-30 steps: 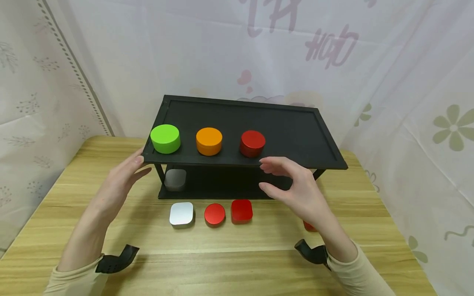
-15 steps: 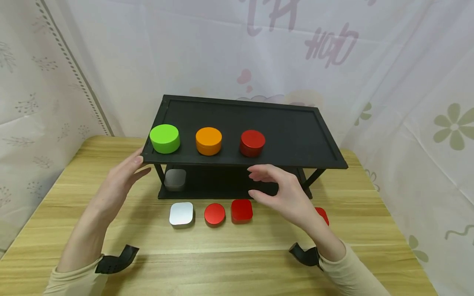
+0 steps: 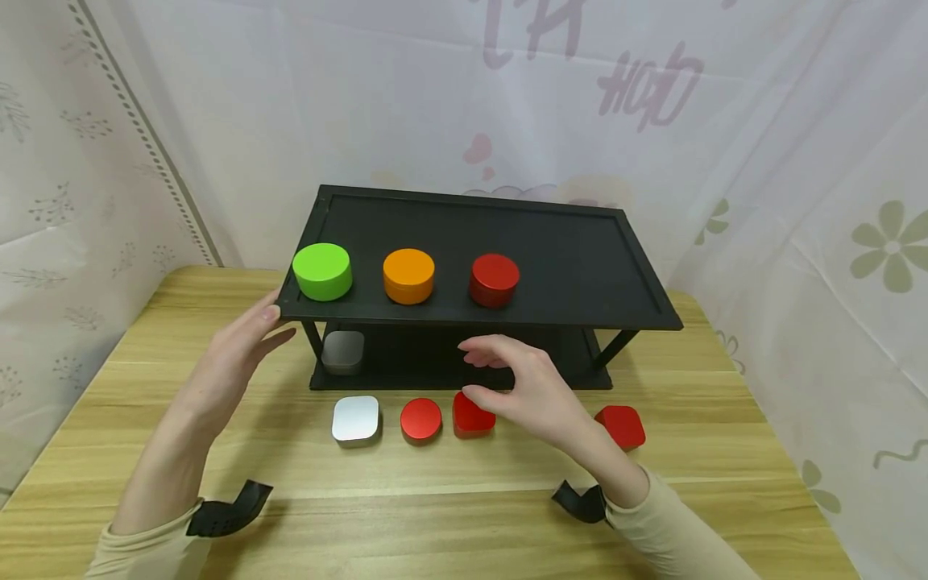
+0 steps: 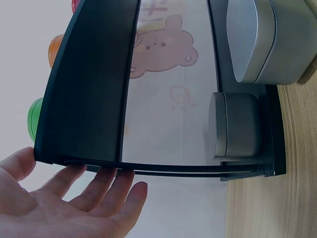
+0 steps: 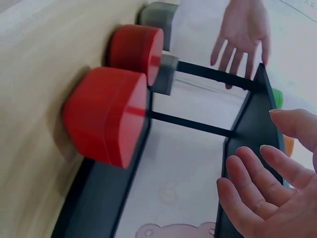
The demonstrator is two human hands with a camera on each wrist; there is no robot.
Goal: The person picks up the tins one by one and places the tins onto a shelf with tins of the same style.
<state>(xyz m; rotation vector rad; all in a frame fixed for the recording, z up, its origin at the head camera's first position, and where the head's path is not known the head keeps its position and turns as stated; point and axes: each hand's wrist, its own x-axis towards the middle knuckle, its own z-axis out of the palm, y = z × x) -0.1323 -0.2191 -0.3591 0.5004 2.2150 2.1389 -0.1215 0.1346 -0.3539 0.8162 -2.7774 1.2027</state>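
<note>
My left hand (image 3: 230,358) rests its fairly straight fingers against the left end of a black two-tier shelf (image 3: 573,258), with the thumb at the top board's front corner. In the left wrist view those fingers (image 4: 96,191) touch the side bar. My right hand (image 3: 532,387) hovers before the shelf's lower tier, fingers loosely bent, thumb apart, holding nothing. Below its thumb, a square red tin (image 3: 474,420) stands on the table. Left of that are a round red tin (image 3: 420,420) and a square silver tin (image 3: 356,420). The right wrist view shows the right palm (image 5: 277,208) bare.
On the top board stand round green (image 3: 322,272), orange (image 3: 409,277) and dark red (image 3: 495,281) tins in a row. A square silver tin (image 3: 343,353) sits at the lower tier's left end. Another square red tin (image 3: 621,427) lies near my right forearm. Printed cloth (image 3: 406,105) hangs behind.
My right hand has moved left and slightly down along the shelf front, uncovering the red tin at the right. The left hand and the tins have stayed in place.
</note>
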